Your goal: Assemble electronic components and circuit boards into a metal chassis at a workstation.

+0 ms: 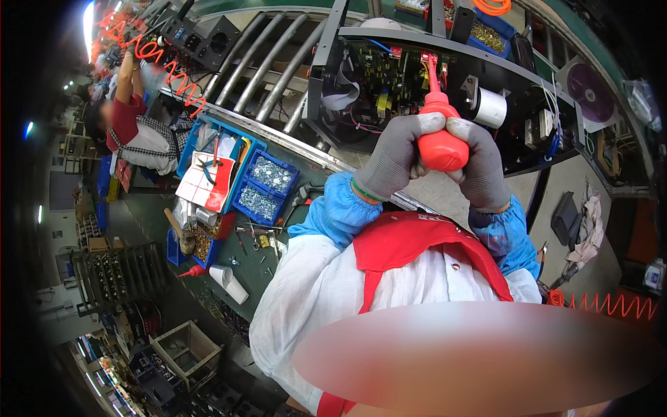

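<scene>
Both hands wear grey knitted gloves. My left hand (391,154) and my right hand (482,161) are closed from either side around a red plastic squeeze bottle (442,151), thumbs close together on its upper part. The bottle's narrow red nozzle reaches away from me into an open black metal equipment case (566,111). The tip is beside red parts near a green circuit board (379,80); whether it touches them I cannot tell. A silver-white cylinder (490,107) is mounted in the case, right of the bottle. Some fingers are hidden behind the bottle.
The case rests by a roller conveyor (267,66). On the left, a green bench (257,278) carries blue bins of washers (271,174), a mallet (182,235), white cups (229,283) and hand tools. A coiled orange hose (604,303) hangs right. Another person (142,135) works at far left.
</scene>
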Demonstrator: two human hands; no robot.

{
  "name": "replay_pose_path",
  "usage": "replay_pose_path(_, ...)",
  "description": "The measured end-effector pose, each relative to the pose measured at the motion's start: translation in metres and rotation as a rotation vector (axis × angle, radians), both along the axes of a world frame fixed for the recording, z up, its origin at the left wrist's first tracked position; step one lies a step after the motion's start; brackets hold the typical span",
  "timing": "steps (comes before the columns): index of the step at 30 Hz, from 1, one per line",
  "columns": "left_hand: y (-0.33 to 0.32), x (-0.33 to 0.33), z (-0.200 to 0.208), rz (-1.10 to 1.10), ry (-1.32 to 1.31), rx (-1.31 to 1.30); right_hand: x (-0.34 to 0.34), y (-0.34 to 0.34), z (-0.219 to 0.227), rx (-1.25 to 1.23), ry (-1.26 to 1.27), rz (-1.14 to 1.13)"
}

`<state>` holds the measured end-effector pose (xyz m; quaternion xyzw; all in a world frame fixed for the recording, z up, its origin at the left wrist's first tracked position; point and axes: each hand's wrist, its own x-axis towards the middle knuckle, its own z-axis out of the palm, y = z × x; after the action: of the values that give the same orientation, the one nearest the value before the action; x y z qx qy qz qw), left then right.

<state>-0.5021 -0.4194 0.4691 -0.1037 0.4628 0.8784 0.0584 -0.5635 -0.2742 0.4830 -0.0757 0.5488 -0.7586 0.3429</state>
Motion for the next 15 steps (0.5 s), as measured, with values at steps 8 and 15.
replay_pose_path(8,0.004,-0.002,0.010,0.006,-0.003,0.058,-0.001,-0.001,0.016,0.002,-0.066,-0.046)
replay_pose_path(15,0.009,0.006,0.012,0.031,-0.017,0.036,0.001,0.009,0.014,-0.041,-0.095,0.057)
